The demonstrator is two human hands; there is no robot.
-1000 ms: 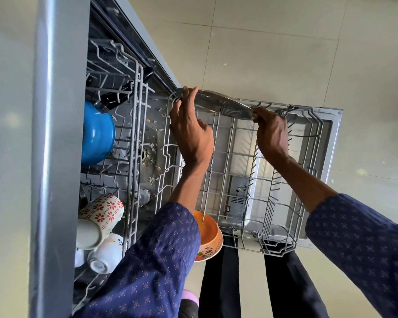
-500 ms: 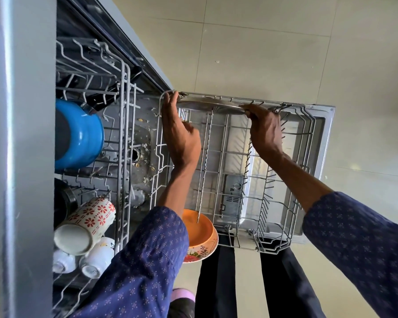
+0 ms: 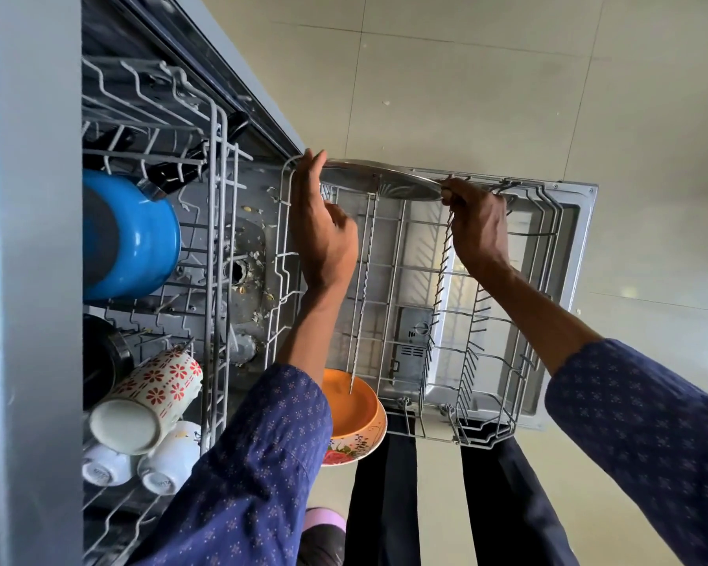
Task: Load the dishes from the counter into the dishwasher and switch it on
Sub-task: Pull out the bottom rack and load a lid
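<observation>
A round steel plate [image 3: 381,179] stands on edge along the far side of the pulled-out lower rack [image 3: 487,316] of the open dishwasher. My left hand [image 3: 323,234] grips the plate's left rim and my right hand [image 3: 477,224] pinches its right rim. An orange bowl [image 3: 350,414] with a flower pattern leans in the near left corner of the same rack, partly behind my left sleeve. The upper rack [image 3: 217,239] holds a blue pot [image 3: 140,234], a red-flowered mug [image 3: 148,396] and two white cups [image 3: 140,459].
The open dishwasher door [image 3: 573,255] lies flat under the lower rack. Food scraps dot the tub floor [image 3: 246,255]. The steel front edge of the counter [image 3: 29,279] fills the left. My dark trouser legs [image 3: 385,504] stand at the rack's near side on the pale tiled floor [image 3: 507,96].
Both hands have lowered the steel plate from a tilt above the rack down to upright at the rack's far edge. My view has shifted slightly left.
</observation>
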